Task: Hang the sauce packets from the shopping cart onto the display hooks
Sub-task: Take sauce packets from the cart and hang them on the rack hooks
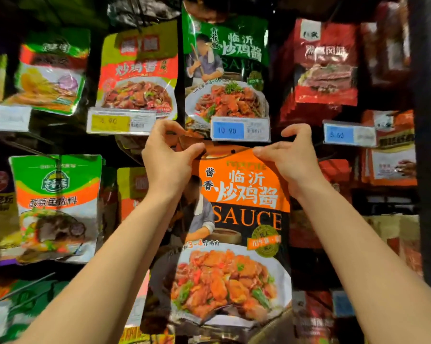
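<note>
Both hands hold one orange sauce packet [236,219] by its top edge: the left hand [167,157] pinches the upper left corner, the right hand [289,157] the upper right. It hangs down between the forearms, its top just below the blue price tag [239,130] under a green sauce packet [224,65].

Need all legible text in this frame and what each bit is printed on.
"SAUCE", "临沂炒鸡酱", "酱香": orange sauce packet, pinched at its top by left hand and right hand.
"临沂炒鸡酱": green packet.
"炒鸡酱": red-and-yellow packet.
"10 90": blue price tag.
"4 90": yellow price tag.
Other packets, tags and barcodes: too blurred to read.
</note>
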A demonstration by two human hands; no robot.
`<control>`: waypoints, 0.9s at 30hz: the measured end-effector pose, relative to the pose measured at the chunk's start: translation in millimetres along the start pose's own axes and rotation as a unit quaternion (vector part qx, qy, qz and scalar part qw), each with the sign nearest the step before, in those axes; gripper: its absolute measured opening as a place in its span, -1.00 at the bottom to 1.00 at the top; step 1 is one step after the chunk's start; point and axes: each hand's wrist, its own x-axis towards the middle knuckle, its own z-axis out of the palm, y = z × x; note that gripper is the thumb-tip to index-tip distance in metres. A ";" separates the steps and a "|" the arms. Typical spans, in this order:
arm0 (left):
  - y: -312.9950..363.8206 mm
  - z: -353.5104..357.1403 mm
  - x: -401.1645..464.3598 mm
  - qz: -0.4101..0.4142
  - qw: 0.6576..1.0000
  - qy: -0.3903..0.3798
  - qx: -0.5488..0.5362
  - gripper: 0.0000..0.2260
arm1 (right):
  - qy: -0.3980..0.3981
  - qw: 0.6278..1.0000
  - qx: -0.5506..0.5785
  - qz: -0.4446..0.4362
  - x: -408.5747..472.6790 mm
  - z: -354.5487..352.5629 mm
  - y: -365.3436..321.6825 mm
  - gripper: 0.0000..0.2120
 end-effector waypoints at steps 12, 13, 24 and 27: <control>-23.8 19.9 10.4 -0.046 0.998 -0.015 0.041 -0.60 | -0.019 0.999 0.004 0.042 36.7 12.6 36.7 -0.48; -27.2 19.4 9.5 -0.048 0.997 -0.024 0.052 -0.61 | -0.024 0.999 -0.005 0.048 37.1 13.5 42.1 -0.49; -21.4 -57.4 -69.0 -0.094 0.948 -0.295 0.068 -0.18 | -0.043 0.928 -0.293 -0.225 -87.4 -13.0 50.8 -0.42; -32.0 -59.8 -79.8 -0.111 0.949 -0.290 0.055 -0.20 | -0.190 0.861 -0.396 -0.257 -120.8 -4.6 65.4 -0.31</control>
